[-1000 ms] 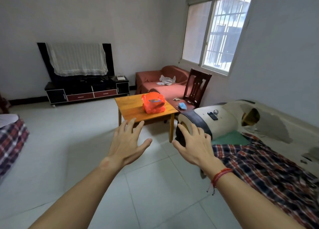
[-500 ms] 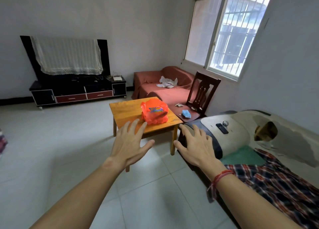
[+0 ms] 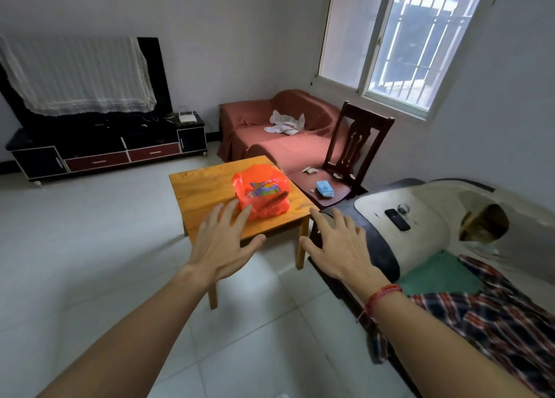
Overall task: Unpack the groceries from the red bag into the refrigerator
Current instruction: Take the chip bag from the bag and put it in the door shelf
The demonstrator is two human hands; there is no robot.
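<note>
Red bag (image 3: pixel 262 201), colourful packet (image 3: pixel 265 188) inside, lettering illegible

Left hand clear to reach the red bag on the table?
Probably yes. The left hand is open at the near side of the red bag, which sits alone on the wooden table; nothing lies between them. Contact can't be judged.

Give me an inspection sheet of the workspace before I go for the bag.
Surface: small wooden table on tiled floor.
Job's things: red bag toward the table's right edge, colourful packet showing through; refrigerator not in view.
Clutter: blue packet on the chair seat; remote on the sofa arm.
Grippers: left hand and right hand open, fingers spread, holding nothing.
Cables: nothing seen near the table.
Surroundings: TV stand, red sofa, barred window.
</note>
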